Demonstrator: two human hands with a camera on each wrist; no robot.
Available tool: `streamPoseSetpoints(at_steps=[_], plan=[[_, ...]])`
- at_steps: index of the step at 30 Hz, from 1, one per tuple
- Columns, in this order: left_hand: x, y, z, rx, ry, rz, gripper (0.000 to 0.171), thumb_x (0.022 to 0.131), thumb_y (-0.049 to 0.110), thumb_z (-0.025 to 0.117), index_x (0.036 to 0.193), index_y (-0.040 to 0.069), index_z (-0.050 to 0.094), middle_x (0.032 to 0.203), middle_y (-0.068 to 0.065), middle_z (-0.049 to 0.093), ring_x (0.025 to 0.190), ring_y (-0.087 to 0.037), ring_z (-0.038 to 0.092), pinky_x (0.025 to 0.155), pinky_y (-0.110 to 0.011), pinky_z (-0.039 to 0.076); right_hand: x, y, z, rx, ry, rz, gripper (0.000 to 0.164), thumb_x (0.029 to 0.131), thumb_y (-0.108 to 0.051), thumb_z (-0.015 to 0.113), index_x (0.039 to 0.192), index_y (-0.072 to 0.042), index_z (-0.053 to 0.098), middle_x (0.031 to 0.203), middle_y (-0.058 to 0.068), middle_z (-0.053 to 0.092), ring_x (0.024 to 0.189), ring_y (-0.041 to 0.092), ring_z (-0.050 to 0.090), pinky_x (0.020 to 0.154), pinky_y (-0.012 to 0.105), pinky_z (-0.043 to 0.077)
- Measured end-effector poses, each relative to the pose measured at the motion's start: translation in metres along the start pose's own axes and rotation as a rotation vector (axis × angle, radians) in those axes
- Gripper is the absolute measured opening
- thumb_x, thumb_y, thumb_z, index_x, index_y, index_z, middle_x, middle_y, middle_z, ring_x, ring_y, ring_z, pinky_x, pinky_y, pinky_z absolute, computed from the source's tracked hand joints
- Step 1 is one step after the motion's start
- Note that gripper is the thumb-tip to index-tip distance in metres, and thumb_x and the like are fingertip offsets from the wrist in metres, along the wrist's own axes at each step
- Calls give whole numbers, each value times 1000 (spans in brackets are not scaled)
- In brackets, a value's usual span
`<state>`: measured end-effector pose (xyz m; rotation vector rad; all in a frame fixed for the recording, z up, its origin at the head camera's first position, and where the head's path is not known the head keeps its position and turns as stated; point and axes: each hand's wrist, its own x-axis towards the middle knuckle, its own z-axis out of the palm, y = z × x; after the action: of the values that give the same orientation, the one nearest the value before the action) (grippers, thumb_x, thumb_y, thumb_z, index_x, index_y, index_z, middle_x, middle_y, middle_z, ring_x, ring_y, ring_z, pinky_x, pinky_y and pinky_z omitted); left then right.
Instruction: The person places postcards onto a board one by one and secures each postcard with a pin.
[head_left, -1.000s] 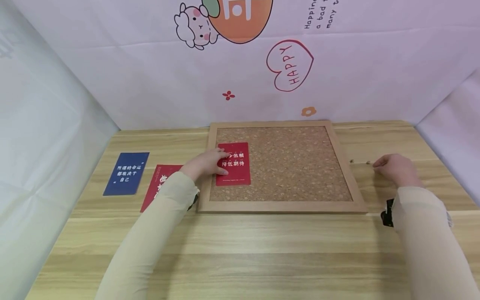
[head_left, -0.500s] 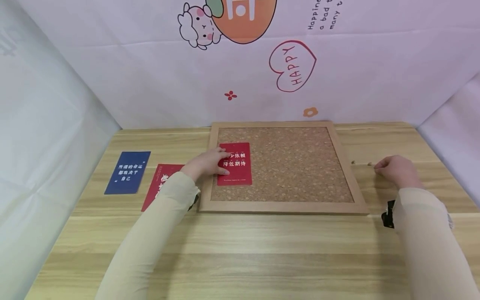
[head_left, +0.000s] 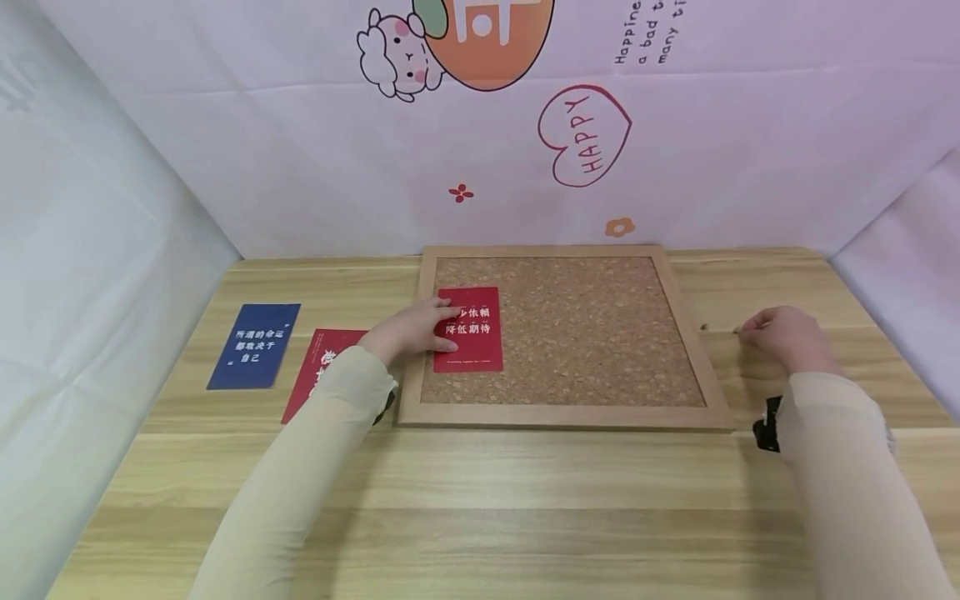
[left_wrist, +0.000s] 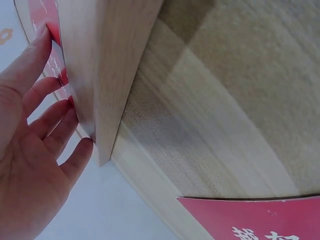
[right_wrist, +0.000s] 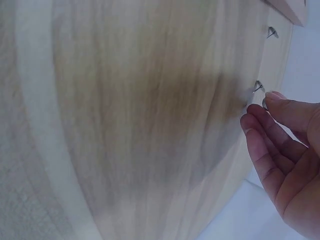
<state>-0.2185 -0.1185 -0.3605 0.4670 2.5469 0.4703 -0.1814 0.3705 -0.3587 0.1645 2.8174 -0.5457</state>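
Note:
My left hand rests with spread, fairly straight fingers on a red card at the left of a wood-framed corkboard. In the left wrist view, the thumb and fingertips touch the card beside the frame. Right of the board, my right hand is low over the table. In the right wrist view its thumb and forefinger pinch a small metal thumbtack. Close to those fingertips lies a second thumbtack, and a third thumbtack lies nearer the board.
Left of the board lie a blue card and another red card, partly covered by my left sleeve. The wooden table is bounded by white printed cloth behind and at the sides.
My right hand has shifted slightly left, towards the thumbtacks beside the board. The left hand stays on the red card.

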Motion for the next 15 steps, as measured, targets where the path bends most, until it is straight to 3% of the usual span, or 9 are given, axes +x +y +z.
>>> streamPoseSetpoints(at_steps=[6,15], plan=[[1,0,0,5,-6,2,70,90,28,65,150,13,32,159,-13,20,147,-35,18,117,-52,24,1,-10,1,1,52,-14,34,97,-14,49,114,14,55,118,38,53,106,54,49,84,62,41],[0,0,1,11,1,4,70,90,28,66,150,13,32,159,-13,20,147,-34,18,118,-52,23,8,-27,3,61,191,-59,29,97,-12,46,109,12,57,109,37,57,88,44,56,69,48,44]])
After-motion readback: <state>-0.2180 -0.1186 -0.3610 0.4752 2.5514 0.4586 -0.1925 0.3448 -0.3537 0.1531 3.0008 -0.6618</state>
